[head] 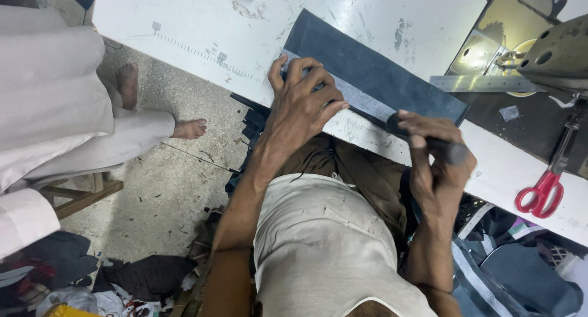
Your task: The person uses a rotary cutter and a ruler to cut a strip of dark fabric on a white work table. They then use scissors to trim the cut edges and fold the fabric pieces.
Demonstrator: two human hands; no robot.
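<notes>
A: On the white desk, near its front edge, lies a dark grey piece of fabric, running at a slant from the far left toward the near right.

B: And the left hand?

A: Pressed flat on the near left end of that fabric, fingers spread, palm down, pinning it to the desk. Not gripping anything.

B: The right hand?

A: Closed around a dark stick-shaped tool, its tip touching the lighter strip along the fabric's near edge. I cannot tell what kind of tool it is.

B: What else is on the desk?

A: Red-handled scissors on the near right, well apart from the fabric. A sewing machine at the far right, with a metal ruler just beside it.

B: Off the desk?

A: Another person in white clothing sits at left, a bare foot on the speckled floor, scraps of cloth lying near.
</notes>
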